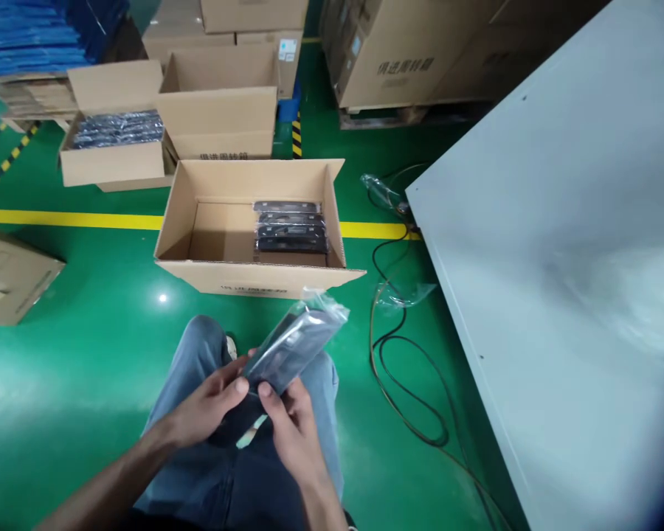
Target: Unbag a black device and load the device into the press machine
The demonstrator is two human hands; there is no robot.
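Observation:
Above my lap, both hands hold a dark flat part in a clear plastic bag [296, 343], tilted with its far end up and to the right. My left hand [215, 402] grips its near left edge, thumb on top. On the near right side my right hand [293, 428] pinches it with the thumb over the bag; the fingers beneath are partly hidden. Just beyond stands an open cardboard box [243, 279]. Several bagged dark parts [292, 228] lie in a row on the right side inside it; the box's left side shows bare cardboard.
A pale panel or tabletop [558, 243] fills the right. Cables [420, 391] loop on the green floor beside it. Another open box [116, 166] with bagged parts stands far left, near an open carton [218, 114]. Stacked cartons [403, 59] stand on a pallet behind.

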